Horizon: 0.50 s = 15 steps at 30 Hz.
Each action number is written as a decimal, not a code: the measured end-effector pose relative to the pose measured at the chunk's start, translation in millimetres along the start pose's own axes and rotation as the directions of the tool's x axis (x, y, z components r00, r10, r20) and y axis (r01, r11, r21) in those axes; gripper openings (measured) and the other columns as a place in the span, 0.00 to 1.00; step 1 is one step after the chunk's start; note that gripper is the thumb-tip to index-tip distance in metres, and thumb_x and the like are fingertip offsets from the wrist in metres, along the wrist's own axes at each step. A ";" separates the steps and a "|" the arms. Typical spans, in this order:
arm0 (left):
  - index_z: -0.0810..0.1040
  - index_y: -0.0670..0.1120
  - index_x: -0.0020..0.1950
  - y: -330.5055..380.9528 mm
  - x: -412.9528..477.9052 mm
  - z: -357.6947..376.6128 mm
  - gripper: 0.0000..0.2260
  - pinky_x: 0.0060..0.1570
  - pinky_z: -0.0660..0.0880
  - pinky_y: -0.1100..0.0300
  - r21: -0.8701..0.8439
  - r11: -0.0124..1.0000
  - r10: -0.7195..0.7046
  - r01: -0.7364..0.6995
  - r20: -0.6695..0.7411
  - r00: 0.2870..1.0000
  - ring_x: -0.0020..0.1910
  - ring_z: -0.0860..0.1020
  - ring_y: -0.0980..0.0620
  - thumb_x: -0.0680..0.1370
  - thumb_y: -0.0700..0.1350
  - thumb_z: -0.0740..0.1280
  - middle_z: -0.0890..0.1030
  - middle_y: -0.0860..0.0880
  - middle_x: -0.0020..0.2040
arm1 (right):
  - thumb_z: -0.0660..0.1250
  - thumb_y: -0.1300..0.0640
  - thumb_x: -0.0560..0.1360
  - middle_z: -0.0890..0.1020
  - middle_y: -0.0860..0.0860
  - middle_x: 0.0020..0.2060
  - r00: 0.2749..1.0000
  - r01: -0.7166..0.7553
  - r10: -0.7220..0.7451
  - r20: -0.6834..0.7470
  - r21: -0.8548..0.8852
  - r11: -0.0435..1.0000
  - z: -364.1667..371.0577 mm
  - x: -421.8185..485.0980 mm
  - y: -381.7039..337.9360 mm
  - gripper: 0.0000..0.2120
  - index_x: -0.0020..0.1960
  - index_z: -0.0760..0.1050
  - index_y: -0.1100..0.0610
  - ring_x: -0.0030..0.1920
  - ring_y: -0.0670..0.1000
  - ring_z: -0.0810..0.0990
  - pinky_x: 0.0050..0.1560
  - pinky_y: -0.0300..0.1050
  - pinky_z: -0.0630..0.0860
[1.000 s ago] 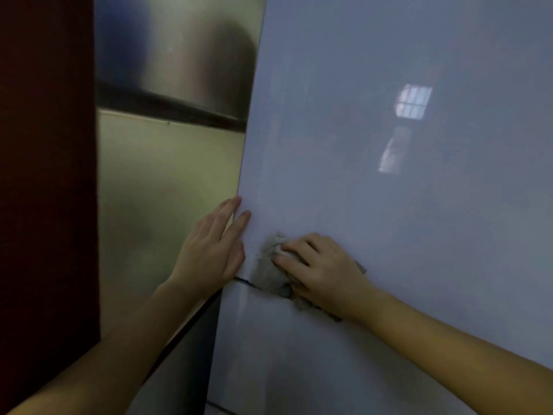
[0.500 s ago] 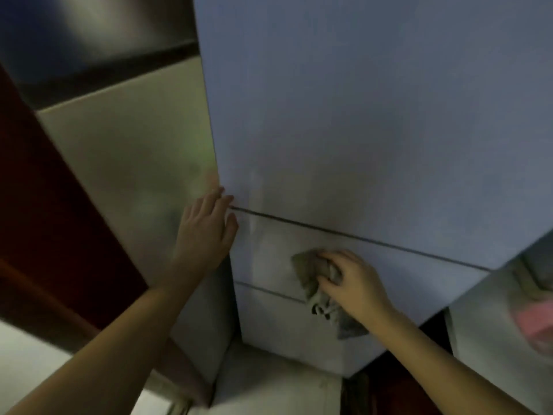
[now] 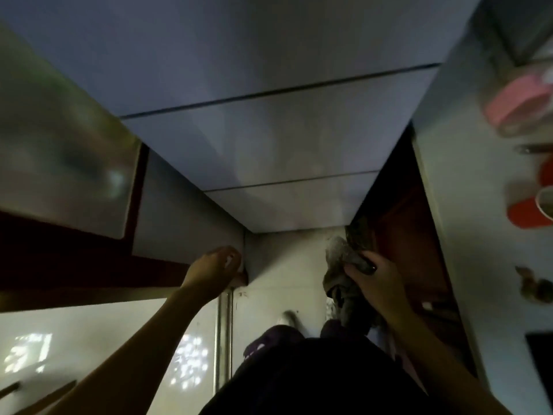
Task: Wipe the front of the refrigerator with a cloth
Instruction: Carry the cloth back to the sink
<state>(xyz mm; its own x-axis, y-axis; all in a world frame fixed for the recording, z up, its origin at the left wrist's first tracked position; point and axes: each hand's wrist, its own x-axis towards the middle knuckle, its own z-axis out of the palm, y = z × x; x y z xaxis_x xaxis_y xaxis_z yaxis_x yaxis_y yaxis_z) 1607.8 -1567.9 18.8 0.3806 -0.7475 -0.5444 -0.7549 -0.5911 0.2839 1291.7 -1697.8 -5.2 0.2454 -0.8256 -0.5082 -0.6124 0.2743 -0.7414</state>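
Note:
The refrigerator's pale blue-grey front (image 3: pixel 269 139) fills the upper middle, split by two dark seams into panels, seen steeply from above. My right hand (image 3: pixel 375 277) is shut on a crumpled grey cloth (image 3: pixel 341 259) below the fridge's bottom right corner, off the front surface. My left hand (image 3: pixel 214 268) rests with curled fingers at the fridge's bottom left corner, holding nothing I can see.
A steel-sided surface (image 3: pixel 59 157) and dark red cabinet (image 3: pixel 45 250) stand left. A white counter (image 3: pixel 478 205) on the right carries pink and red containers (image 3: pixel 520 100). Pale tiled floor (image 3: pixel 278 280) with a metal strip (image 3: pixel 224 339) lies below, with my dark clothing at the bottom.
My view has swung downward. My right hand has carried the cloth down from the lower panel to below the fridge's bottom edge, and my left hand slid down its left edge to the bottom corner.

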 end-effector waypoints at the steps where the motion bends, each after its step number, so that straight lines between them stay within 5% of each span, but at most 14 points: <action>1: 0.74 0.53 0.57 1.1 1.0 6.4 0.08 0.42 0.70 0.62 0.023 1.000 0.011 -0.012 0.055 0.998 0.44 0.76 0.56 0.83 0.52 0.58 0.79 0.51 0.50 | 0.75 0.54 0.75 0.84 0.50 0.46 0.999 -0.040 0.041 -0.023 0.012 0.999 -1.1 -6.1 11.4 0.11 0.56 0.81 0.56 0.49 0.53 0.81 0.56 0.51 0.78; 7: 0.77 0.49 0.51 9.0 13.6 33.9 0.10 0.46 0.74 0.58 0.033 0.993 0.100 -0.115 0.296 0.950 0.47 0.80 0.50 0.82 0.50 0.58 0.82 0.47 0.50 | 0.75 0.54 0.75 0.82 0.51 0.47 0.959 -0.224 0.243 -0.144 0.134 0.965 13.0 -55.0 38.4 0.16 0.61 0.81 0.58 0.48 0.52 0.80 0.56 0.50 0.77; 10: 0.76 0.53 0.43 2.8 18.2 42.4 0.13 0.49 0.77 0.54 -0.020 0.978 0.202 -0.209 0.363 0.910 0.44 0.80 0.48 0.76 0.58 0.55 0.84 0.47 0.45 | 0.76 0.55 0.75 0.84 0.52 0.47 0.911 -0.278 0.333 -0.245 0.233 0.932 41.1 -89.8 41.7 0.13 0.58 0.82 0.56 0.48 0.52 0.81 0.52 0.46 0.75; 15: 0.73 0.52 0.44 -16.3 23.8 48.0 0.09 0.44 0.69 0.58 0.039 0.925 0.312 -0.378 0.492 0.813 0.42 0.77 0.50 0.80 0.53 0.58 0.77 0.51 0.39 | 0.77 0.53 0.72 0.85 0.49 0.42 0.789 -0.332 0.454 -0.415 0.334 0.882 97.3 -157.0 44.4 0.08 0.49 0.81 0.48 0.45 0.51 0.83 0.47 0.47 0.76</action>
<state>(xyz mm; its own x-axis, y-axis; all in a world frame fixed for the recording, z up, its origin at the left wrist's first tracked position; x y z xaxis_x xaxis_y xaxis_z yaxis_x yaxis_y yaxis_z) 1603.6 -1561.5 -36.8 -0.1883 -0.6430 -0.7423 -0.8632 -0.2521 0.4374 1299.1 -1508.0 -0.9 -0.3963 -0.7312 -0.5553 -0.3704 0.6807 -0.6320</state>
